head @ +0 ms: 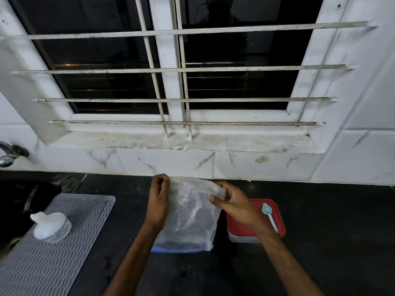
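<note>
Spoon (pixel 269 216) on box lid (pixel 254 226) (right of bag (pixel 190 214))

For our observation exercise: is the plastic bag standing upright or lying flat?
The plastic bag is upright: the left hand and right hand pinch its top corners, base down at the counter.

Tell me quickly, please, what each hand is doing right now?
Left hand: closed, gripping the top left corner of the clear plastic bag.
Right hand: closed, pinching the bag's top right edge.
</note>
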A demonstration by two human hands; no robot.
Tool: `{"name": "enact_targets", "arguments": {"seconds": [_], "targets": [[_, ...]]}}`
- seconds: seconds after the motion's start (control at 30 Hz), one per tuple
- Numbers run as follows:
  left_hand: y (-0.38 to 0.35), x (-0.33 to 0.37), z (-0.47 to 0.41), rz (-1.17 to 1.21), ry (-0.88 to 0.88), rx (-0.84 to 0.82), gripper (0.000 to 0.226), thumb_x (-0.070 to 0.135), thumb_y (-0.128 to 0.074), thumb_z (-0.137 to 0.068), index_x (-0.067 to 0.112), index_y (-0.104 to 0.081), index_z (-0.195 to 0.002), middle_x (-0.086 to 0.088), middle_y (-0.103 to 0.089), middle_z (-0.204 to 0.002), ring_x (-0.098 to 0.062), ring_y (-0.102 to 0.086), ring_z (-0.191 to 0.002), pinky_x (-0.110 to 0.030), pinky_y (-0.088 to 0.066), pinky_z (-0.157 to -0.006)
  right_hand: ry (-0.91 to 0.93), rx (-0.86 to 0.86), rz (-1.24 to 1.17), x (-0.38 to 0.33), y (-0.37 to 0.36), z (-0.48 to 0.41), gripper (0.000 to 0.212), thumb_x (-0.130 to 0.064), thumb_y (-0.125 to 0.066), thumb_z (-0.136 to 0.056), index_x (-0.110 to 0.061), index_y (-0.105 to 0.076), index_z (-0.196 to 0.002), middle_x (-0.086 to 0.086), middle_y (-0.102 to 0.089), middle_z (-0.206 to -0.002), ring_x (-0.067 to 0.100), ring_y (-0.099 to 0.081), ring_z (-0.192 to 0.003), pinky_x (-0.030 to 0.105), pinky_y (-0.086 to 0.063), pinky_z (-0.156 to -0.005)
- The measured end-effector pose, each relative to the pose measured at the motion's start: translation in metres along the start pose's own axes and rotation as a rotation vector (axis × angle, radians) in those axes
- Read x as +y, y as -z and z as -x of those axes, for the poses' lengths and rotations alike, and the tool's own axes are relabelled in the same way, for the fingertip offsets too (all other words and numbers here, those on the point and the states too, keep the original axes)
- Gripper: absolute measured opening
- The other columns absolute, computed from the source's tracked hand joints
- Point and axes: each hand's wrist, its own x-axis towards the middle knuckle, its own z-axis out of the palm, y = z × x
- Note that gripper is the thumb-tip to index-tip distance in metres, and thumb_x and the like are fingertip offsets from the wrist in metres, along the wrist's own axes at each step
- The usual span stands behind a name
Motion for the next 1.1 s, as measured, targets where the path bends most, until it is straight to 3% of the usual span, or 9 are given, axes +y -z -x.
{"name": "enact_targets", "arguments": {"seconds": [0.13,0.3,0.5,0.6,0.7,0.8,0.87,1.0,1.1], "targets": [[0.002,-0.012,-0.009,0.121,0.128,0.216,0.017,0.016,-0.045,-0.102,0.02,-0.052,-0.088,0.0,-0.048,-0.083,-0.01,-0.043,-0.076,-0.033,-0.039,-0.074,-0.285,0.002,-0.37,0.016,-0.016,0.007,0.053,-0.03,-0.077,-0.074,-0.014,-0.056,-0.12,0.011,-0.072,-0.11,0.025,-0.07,-0.1,0.038,-0.057,-0.082],[0.01,-0.02,-0.01,0.265,0.222,0.414,0.008,0.014,-0.043,-0.101,0.011,-0.05,-0.103,0.001,-0.053,-0.088,-0.011,-0.049,-0.079,-0.029,-0.045,-0.072,-0.438,0.003,-0.311,0.033,-0.031,0.018,0.018,-0.023,-0.068,-0.089,-0.01,-0.069,-0.1,0.005,-0.074,-0.094,0.014,-0.07,-0.085,0.031,-0.057,-0.074],[0.041,-0.053,-0.002,0.458,0.405,0.577,0.009,0.019,-0.05,-0.084,0.014,-0.051,-0.091,-0.001,-0.052,-0.08,-0.02,-0.05,-0.076,-0.03,-0.046,-0.061,-0.173,0.359,-0.289,0.021,-0.022,0.003,0.006,0.001,-0.073,-0.08,-0.005,-0.071,-0.079,0.008,-0.07,-0.066,0.013,-0.06,-0.052,0.028,-0.051,-0.06],[0.049,-0.041,0.015,0.233,0.255,0.663,0.009,0.016,-0.049,-0.1,0.023,-0.052,-0.104,-0.005,-0.057,-0.107,-0.02,-0.056,-0.098,-0.037,-0.05,-0.086,0.002,0.338,-0.081,0.014,-0.008,-0.006,0.01,-0.003,-0.077,-0.077,-0.012,-0.074,-0.076,0.001,-0.073,-0.069,0.013,-0.066,-0.062,0.024,-0.053,-0.064],[0.042,-0.009,0.019,-0.21,-0.176,0.402,0.025,0.018,-0.056,-0.097,0.02,-0.054,-0.122,0.002,-0.056,-0.127,-0.014,-0.055,-0.116,-0.035,-0.046,-0.098,0.087,0.168,0.13,0.004,-0.006,-0.012,0.012,-0.011,-0.081,-0.074,-0.019,-0.075,-0.079,-0.004,-0.075,-0.079,0.009,-0.07,-0.075,0.025,-0.055,-0.073],[0.011,0.014,0.01,-0.504,-0.363,-0.193,0.04,0.034,-0.059,-0.095,0.026,-0.052,-0.133,0.012,-0.054,-0.134,-0.002,-0.051,-0.123,-0.028,-0.046,-0.099,0.098,-0.021,0.16,-0.006,-0.019,-0.018,0.028,-0.017,-0.084,-0.071,-0.025,-0.069,-0.094,-0.002,-0.074,-0.086,0.013,-0.071,-0.082,0.031,-0.055,-0.079],[-0.007,0.015,0.005,-0.62,-0.411,-0.423,0.042,0.041,-0.059,-0.094,0.027,-0.053,-0.133,0.019,-0.058,-0.127,0.0,-0.052,-0.121,-0.036,-0.041,-0.108,0.108,-0.041,0.109,-0.009,-0.026,-0.019,0.039,-0.018,-0.085,-0.068,-0.028,-0.065,-0.1,-0.002,-0.072,-0.09,0.015,-0.07,-0.086,0.034,-0.055,-0.082],[-0.013,0.006,-0.001,-0.401,-0.194,-0.466,0.022,0.025,-0.068,-0.091,0.021,-0.068,-0.113,0.011,-0.073,-0.099,-0.003,-0.069,-0.09,-0.029,-0.055,-0.08,0.081,0.106,-0.076,-0.009,-0.024,-0.014,0.041,-0.003,-0.085,-0.067,-0.017,-0.062,-0.097,0.002,-0.072,-0.086,0.017,-0.07,-0.085,0.033,-0.057,-0.082],[-0.015,0.0,0.002,-0.303,-0.101,-0.478,0.014,0.017,-0.067,-0.091,0.018,-0.071,-0.105,0.005,-0.074,-0.094,-0.013,-0.07,-0.082,-0.029,-0.057,-0.069,0.063,0.186,-0.117,-0.004,-0.025,-0.008,0.041,-0.005,-0.087,-0.065,-0.012,-0.061,-0.096,0.007,-0.072,-0.088,0.023,-0.071,-0.086,0.034,-0.058,-0.081]]}}
